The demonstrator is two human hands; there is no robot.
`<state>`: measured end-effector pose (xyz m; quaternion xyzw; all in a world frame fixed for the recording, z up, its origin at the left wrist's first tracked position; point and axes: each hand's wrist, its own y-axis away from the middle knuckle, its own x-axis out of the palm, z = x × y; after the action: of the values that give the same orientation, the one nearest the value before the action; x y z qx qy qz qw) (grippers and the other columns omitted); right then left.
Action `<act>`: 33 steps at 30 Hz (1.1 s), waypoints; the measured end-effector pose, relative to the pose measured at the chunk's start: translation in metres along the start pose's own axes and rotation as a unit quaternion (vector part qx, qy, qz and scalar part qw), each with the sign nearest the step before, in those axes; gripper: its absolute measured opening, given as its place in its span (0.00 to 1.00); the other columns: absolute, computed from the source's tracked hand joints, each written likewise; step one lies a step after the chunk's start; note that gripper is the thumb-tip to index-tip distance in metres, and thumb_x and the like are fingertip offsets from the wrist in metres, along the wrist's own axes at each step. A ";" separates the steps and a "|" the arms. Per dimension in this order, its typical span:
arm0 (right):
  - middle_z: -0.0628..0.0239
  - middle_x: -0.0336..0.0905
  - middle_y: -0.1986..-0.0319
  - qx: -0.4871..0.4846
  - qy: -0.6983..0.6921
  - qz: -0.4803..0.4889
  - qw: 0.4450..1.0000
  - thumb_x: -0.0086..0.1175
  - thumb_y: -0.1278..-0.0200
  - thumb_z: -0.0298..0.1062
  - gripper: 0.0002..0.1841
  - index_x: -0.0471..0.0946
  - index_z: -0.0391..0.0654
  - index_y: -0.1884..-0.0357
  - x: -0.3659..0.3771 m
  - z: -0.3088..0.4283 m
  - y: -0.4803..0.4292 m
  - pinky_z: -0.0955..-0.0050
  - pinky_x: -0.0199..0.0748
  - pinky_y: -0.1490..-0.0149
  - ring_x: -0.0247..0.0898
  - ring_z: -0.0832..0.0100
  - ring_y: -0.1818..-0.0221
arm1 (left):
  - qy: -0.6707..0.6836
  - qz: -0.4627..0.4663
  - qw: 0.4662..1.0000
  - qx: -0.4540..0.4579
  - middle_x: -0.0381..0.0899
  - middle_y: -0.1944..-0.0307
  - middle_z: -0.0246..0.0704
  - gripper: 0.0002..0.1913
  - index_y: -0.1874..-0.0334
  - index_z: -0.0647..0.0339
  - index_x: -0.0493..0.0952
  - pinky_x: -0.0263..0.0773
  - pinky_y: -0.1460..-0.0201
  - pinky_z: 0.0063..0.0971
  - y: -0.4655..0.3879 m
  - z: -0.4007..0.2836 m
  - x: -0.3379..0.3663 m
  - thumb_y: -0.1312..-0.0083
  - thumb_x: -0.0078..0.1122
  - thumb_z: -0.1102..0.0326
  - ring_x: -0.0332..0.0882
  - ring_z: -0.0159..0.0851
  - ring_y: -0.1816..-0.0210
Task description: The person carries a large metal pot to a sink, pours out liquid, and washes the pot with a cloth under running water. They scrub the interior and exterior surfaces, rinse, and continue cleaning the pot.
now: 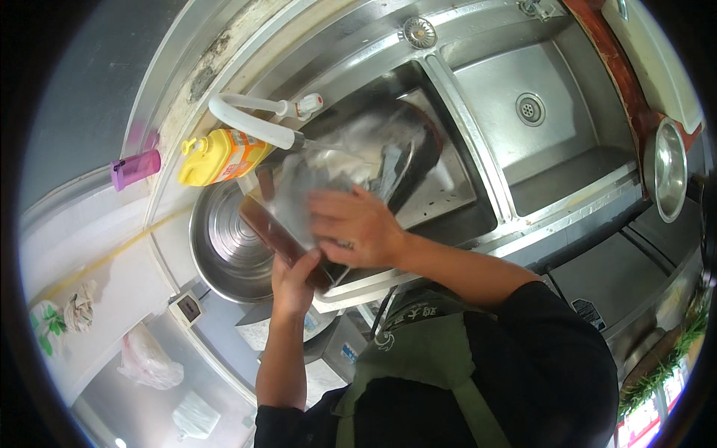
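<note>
Over the left sink basin, my left hand [294, 283] grips the near side of a brown-edged container [269, 228], tilted over the rim. Its full shape is hard to tell. My right hand [358, 229] is pressed against a blurred grey cloth or scrubber [297, 193] at the container's inside; whether the fingers close on it cannot be told. Water runs from the white faucet [255, 120] just beyond my hands. A dark pan-like vessel [417, 162] with grey material in it lies in the basin, partly blurred.
A round steel bowl [201, 263] stands left of the basin, near a yellow pump bottle [224, 159] and a purple cup [136, 169]. The right steel basin [532, 73] has a drain. A sink strainer [419, 33] sits on the back ledge; another metal bowl [670, 171] is far right.
</note>
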<state>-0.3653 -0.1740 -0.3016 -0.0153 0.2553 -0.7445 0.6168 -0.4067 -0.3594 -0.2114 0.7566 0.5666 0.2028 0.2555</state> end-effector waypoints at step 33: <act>0.48 0.85 0.46 0.137 -0.008 -0.026 0.990 0.61 0.33 0.42 0.19 0.86 0.43 0.45 0.028 -0.098 -0.020 0.56 0.77 0.35 0.81 0.48 0.41 | -0.183 -0.007 0.983 -0.003 0.78 0.53 0.29 0.25 0.35 0.65 0.70 0.73 0.51 0.24 -0.001 0.062 -0.019 0.32 0.69 0.72 0.76 0.28 0.55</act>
<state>-0.4231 -0.1620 -0.3864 0.0572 0.1455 -0.7879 0.5957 -0.3755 -0.3870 -0.2609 0.7764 0.5147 0.0612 0.3585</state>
